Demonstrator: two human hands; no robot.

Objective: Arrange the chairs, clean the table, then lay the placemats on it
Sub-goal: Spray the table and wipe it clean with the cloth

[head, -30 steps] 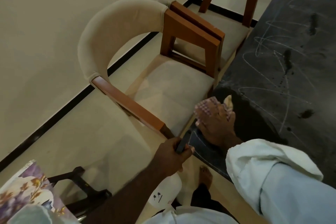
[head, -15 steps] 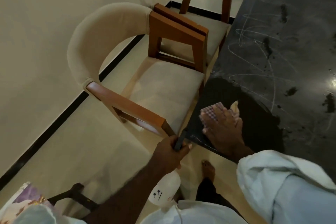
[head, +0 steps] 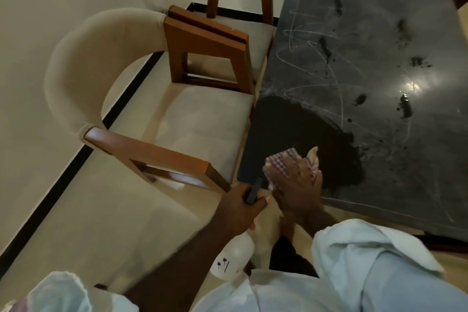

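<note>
R hand (head: pixel 296 190) flat on cloth (head: pixel 281 162); L fingers (head: pixel 243 200) clamped on spray bottle (head: pixel 234 258), label unreadable.

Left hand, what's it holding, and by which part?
The left hand grips a white spray bottle by its dark trigger head, the body hanging below.

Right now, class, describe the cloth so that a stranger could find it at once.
Start at the dark table beside two chairs. At its near corner the right hand presses a cloth flat on the wiped patch. It is the only checked thing; the left hand holds a white spray bottle.
</note>
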